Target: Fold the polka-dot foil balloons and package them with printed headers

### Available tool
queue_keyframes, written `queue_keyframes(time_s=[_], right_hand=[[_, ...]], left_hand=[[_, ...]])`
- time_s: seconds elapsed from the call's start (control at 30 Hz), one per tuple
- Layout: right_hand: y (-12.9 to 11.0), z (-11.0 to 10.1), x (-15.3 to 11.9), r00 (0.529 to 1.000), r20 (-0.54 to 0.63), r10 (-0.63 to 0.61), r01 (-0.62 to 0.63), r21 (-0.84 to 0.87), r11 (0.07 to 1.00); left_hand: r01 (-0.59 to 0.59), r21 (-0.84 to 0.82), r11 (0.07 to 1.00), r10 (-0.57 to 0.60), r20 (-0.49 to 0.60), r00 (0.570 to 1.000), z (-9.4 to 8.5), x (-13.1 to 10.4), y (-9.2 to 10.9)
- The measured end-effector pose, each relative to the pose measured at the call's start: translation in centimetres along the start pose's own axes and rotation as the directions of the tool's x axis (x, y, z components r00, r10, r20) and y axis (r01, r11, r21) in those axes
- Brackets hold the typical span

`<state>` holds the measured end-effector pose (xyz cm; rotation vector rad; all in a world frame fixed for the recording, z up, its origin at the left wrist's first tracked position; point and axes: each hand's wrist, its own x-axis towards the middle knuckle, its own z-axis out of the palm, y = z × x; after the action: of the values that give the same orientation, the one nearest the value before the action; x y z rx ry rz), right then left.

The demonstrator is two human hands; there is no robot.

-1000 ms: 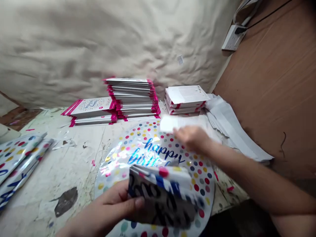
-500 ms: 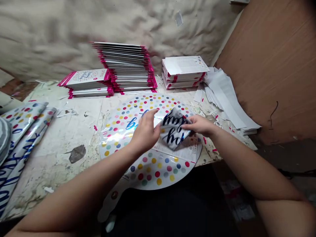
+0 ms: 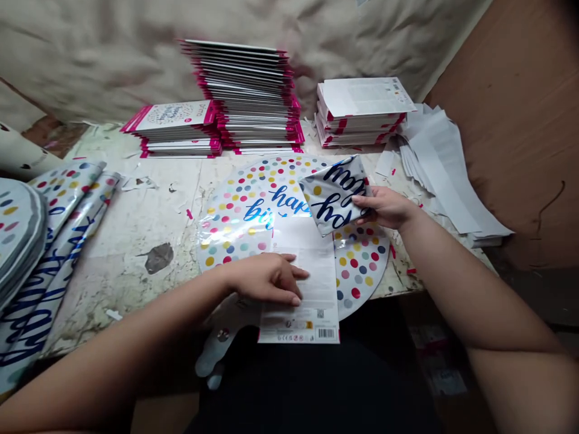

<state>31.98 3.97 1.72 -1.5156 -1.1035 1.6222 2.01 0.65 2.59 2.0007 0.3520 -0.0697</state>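
A folded foil balloon (image 3: 332, 193) with dark blue lettering is pinched in my right hand (image 3: 384, 207), held above the work surface. My left hand (image 3: 271, 280) rests with fingers extended on a white printed card packet (image 3: 312, 289), which has a barcode at its near end. Beneath the packet lies a flat round foil balloon (image 3: 235, 223), white with multicoloured dots and blue "happy bi..." lettering; the folded piece and the packet cover part of it. Its narrow tail (image 3: 210, 352) hangs past the table's front edge.
Tall stacked pink-and-white card packets (image 3: 253, 90) stand at the back, beside lower stacks on the left (image 3: 176, 126) and right (image 3: 362, 114). White paper strips (image 3: 441, 163) lie at right. More dotted foil balloons (image 3: 58, 241) are piled at left. Pink scraps dot the worn table (image 3: 149, 205).
My right hand has raised the folded balloon up and away from my left hand. My left hand has moved down onto the card packet, which now lies turned lengthwise towards me.
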Motion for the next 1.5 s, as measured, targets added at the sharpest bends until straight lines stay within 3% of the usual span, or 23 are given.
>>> queue_keyframes(time_s=[0.07, 0.13, 0.17, 0.2, 0.27, 0.33, 0.47, 0.53, 0.6, 0.7, 0.8, 1.0, 1.07, 1.2, 1.33, 1.5], right_hand=[[0.3, 1.1, 1.4, 0.999, -0.034, 0.016, -0.018, -0.06, 0.998], [0.5, 2.1, 2.5, 0.997, -0.076, 0.017, -0.025, -0.111, 0.994], [0.6, 2.5, 2.8, 0.997, -0.072, 0.016, -0.025, -0.116, 0.993], [0.6, 2.7, 3.0, 0.998, -0.052, 0.02, -0.026, -0.117, 0.993], [0.5, 3.1, 3.0, 0.999, -0.014, 0.029, -0.03, -0.13, 0.991], [0.3, 3.3, 2.7, 1.0, 0.006, 0.027, -0.026, -0.129, 0.991], [-1.0, 3.0, 2.1, 0.987, 0.161, 0.025, 0.006, -0.189, 0.982], [-2.3, 2.4, 2.1, 0.955, 0.295, 0.041, 0.05, -0.294, 0.954], [-3.9, 2.0, 2.3, 0.92, 0.384, 0.078, 0.087, -0.396, 0.914], [-6.4, 2.1, 2.8, 0.854, 0.48, 0.198, 0.088, -0.509, 0.856], [-8.3, 3.0, 3.1, 0.783, 0.553, 0.284, 0.117, -0.579, 0.807], [-9.3, 4.7, 2.3, 0.808, 0.521, 0.276, 0.215, -0.696, 0.685], [-9.2, 5.2, 1.6, 0.822, 0.527, 0.214, 0.29, -0.712, 0.639], [-9.1, 5.6, 0.7, 0.855, 0.514, -0.076, 0.461, -0.683, 0.566], [-9.1, 5.6, 0.6, 0.813, 0.547, -0.199, 0.572, -0.69, 0.444], [-8.5, 7.2, -0.5, 0.738, 0.652, -0.174, 0.669, -0.673, 0.314]], left_hand=[[0.117, 0.111, 0.987, -0.095, -0.181, 0.979, -0.2, 0.1, -0.2], [0.326, 0.334, 0.884, -0.14, -0.477, 0.868, 0.2, 1.2, -0.7], [0.429, 0.427, 0.796, -0.121, -0.582, 0.804, 0.6, 1.9, -1.1], [0.498, 0.496, 0.711, -0.095, -0.634, 0.768, 0.9, 2.4, -1.5], [0.534, 0.58, 0.615, -0.071, -0.634, 0.77, 1.3, 3.2, -2.1], [0.517, 0.595, 0.616, -0.062, -0.618, 0.784, 1.4, 3.3, -2.3], [0.463, 0.422, 0.779, -0.111, -0.635, 0.764, 0.7, 2.7, -1.5], [0.414, 0.399, 0.818, -0.053, -0.663, 0.746, 0.5, 2.4, -0.8], [0.383, 0.51, 0.77, 0.087, -0.678, 0.73, 0.7, 2.2, -0.1], [0.358, 0.7, 0.618, 0.285, -0.624, 0.728, 1.3, 2.2, 1.0], [0.36, 0.768, 0.53, 0.362, -0.589, 0.723, 1.7, 2.3, 1.9], [0.37, 0.805, 0.464, 0.342, -0.548, 0.763, 2.3, 2.2, 2.5], [0.377, 0.805, 0.459, 0.334, -0.549, 0.766, 2.6, 2.3, 2.7], [0.394, 0.8, 0.453, 0.317, -0.558, 0.767, 3.2, 2.3, 3.2], [0.402, 0.8, 0.446, 0.284, -0.552, 0.784, 3.6, 2.3, 3.8], [0.411, 0.783, 0.467, 0.282, -0.572, 0.77, 3.8, 2.0, 4.2]])
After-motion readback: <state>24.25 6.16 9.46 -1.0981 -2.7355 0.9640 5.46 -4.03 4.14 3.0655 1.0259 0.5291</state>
